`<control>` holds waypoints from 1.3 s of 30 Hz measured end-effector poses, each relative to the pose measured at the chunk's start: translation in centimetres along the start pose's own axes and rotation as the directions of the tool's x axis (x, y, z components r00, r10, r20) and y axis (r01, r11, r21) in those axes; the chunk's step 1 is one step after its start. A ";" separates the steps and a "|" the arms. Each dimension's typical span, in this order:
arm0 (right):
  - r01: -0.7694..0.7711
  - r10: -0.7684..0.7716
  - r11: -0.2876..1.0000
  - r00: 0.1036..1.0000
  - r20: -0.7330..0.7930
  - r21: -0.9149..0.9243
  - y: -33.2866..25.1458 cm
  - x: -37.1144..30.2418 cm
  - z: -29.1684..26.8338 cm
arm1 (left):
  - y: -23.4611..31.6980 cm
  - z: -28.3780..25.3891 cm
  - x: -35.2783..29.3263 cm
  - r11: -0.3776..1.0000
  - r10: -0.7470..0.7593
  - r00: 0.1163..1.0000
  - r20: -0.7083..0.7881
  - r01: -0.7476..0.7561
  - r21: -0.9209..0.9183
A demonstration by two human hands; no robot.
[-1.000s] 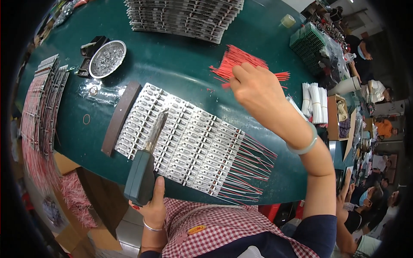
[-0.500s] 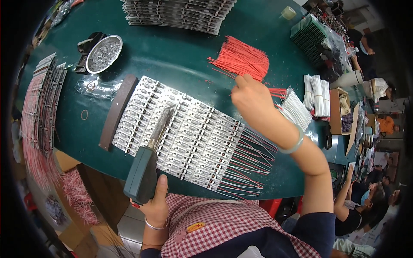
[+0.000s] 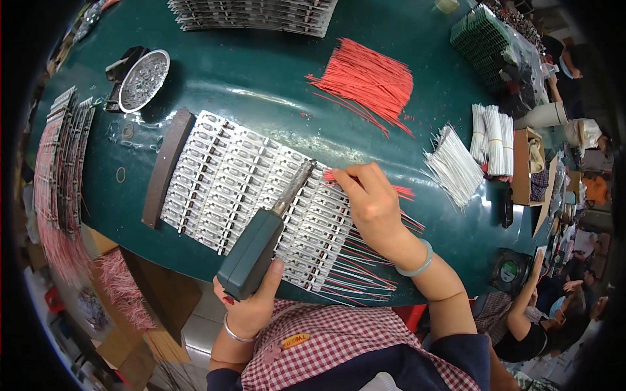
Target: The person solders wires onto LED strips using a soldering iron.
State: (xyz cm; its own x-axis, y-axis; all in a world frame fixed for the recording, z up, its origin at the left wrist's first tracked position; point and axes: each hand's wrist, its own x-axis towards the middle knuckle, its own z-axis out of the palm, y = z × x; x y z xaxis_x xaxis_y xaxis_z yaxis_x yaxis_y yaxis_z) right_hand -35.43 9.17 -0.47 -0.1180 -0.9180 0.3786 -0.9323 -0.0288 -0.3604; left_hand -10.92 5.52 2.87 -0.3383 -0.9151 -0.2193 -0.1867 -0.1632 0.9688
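Note:
A dark green soldering gun is gripped in my left hand, its metal tip pointing up and right over a panel of small metal-fitted boards. My right hand pinches a few red wires at the panel's upper right, their near ends close to the tip. Whether those ends touch the panel I cannot tell. From the panel's right edge, attached red and white wires trail out, partly under my right forearm. A brown bar lies along the panel's left side.
Loose red wires are heaped at the far side, with white wires to their right. A metal bowl of shiny bits stands at the far left. Stacked wired panels line the left edge; more stacked panels stand at the back.
My right hand has come back from the red heap to the panel with red wires. My left hand has moved the soldering gun rightward, bringing its tip near them.

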 end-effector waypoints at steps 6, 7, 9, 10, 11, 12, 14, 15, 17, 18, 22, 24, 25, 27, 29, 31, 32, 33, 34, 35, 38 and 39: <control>0.011 -0.011 1.000 1.000 0.012 -0.003 0.0 0.0 0.0 | 1.0 1.1 0.9 0.997 0.073 0.997 0.009 -0.073 0.028; 0.010 -0.010 1.000 1.000 0.018 -0.002 0.0 0.0 -0.1 | 1.2 1.2 1.0 0.992 0.115 0.993 0.030 -0.117 0.049; 0.007 -0.007 1.000 1.000 0.023 0.001 -0.1 0.1 -0.3 | 1.2 1.4 1.0 0.990 0.124 0.992 0.039 -0.126 0.070; 0.007 -0.006 1.000 1.000 0.030 -0.001 -0.1 0.1 -0.3 | 1.1 1.5 1.0 0.987 0.130 0.990 0.048 -0.134 0.085; 0.006 -0.006 1.000 0.999 0.037 -0.003 -0.1 0.1 -0.3 | 1.0 1.6 1.0 0.987 0.129 0.990 0.052 -0.133 0.086; 0.002 -0.002 1.000 0.999 0.037 -0.003 -0.1 0.1 -0.3 | 1.0 1.7 1.1 0.991 0.111 0.993 0.047 -0.114 0.066; 0.006 -0.006 1.000 0.999 0.041 0.001 0.0 0.0 -0.3 | 1.0 1.8 1.0 0.994 0.094 0.995 0.043 -0.096 0.046; 0.004 -0.004 1.000 0.999 0.041 0.001 0.0 0.0 -0.3 | 1.0 1.8 1.0 0.995 0.076 0.996 0.046 -0.079 0.065; 0.012 -0.012 1.000 0.999 0.045 0.001 -0.1 0.0 -0.3 | 1.2 1.8 1.0 0.994 0.057 0.997 0.048 -0.061 0.087; 0.011 -0.011 1.000 0.999 0.045 0.002 -0.2 0.1 -0.3 | 1.2 1.8 0.9 0.992 0.066 0.996 0.054 -0.071 0.103; -0.032 0.032 0.999 0.999 0.012 0.027 -0.5 0.3 -0.4 | 1.0 1.9 1.1 0.986 0.101 0.993 0.059 -0.108 0.131; -0.033 0.032 0.999 0.999 0.017 0.027 -0.6 0.3 -0.3 | 1.1 1.7 1.0 0.984 0.097 0.993 0.069 -0.106 0.143; -0.032 0.032 0.999 0.999 0.018 0.024 -0.5 0.2 -0.3 | 1.1 1.6 1.1 0.983 0.092 0.992 0.081 -0.104 0.153; -0.033 0.033 0.999 0.999 0.020 0.020 -0.5 0.2 -0.2 | 1.3 1.6 1.1 0.982 0.106 0.991 0.076 -0.116 0.148; -0.029 0.029 0.999 0.999 0.022 0.024 -0.5 0.2 -0.2 | 1.4 1.3 0.8 0.981 0.120 0.991 0.067 -0.129 0.147; -0.026 0.026 1.000 0.999 0.021 0.015 -0.6 0.2 -0.3 | 0.7 0.7 -0.3 0.996 -0.059 0.998 0.011 0.058 0.070; -0.024 0.024 1.000 1.000 0.019 0.005 -0.6 0.2 -0.3 | 0.2 0.4 -0.4 0.996 -0.059 0.998 0.012 0.058 0.069; -0.024 0.024 1.000 1.000 0.019 0.004 -0.5 0.1 -0.3 | -0.4 0.1 -0.5 0.995 -0.031 0.999 0.020 0.029 0.095; -0.003 0.003 1.000 1.000 0.021 -0.026 -0.3 0.0 -0.2 | -0.7 -0.1 -0.5 0.993 -0.003 1.000 0.028 -0.001 0.122; 0.019 -0.017 0.998 1.000 0.023 -0.056 -0.2 0.0 -0.2 | -0.6 0.0 -0.5 0.993 -0.003 1.000 0.027 0.000 0.122; 0.026 -0.027 0.996 1.000 -0.004 -0.080 -0.2 0.0 -0.1 | -0.5 0.0 -0.7 0.996 -0.030 1.000 -0.005 0.031 0.081; 0.027 -0.027 0.996 1.000 -0.003 -0.079 -0.3 -0.1 -0.2 | -0.8 -0.1 -0.8 0.995 -0.008 1.000 -0.008 0.009 0.095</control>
State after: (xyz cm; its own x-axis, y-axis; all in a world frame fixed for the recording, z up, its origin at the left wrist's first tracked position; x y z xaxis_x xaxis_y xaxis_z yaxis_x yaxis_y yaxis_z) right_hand -35.22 9.34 -0.21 -0.0937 -0.9157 0.3909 -0.9594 -0.0219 -0.2813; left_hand -10.41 6.37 2.25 -0.3295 -0.9167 -0.2260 -0.2764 -0.1352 0.9515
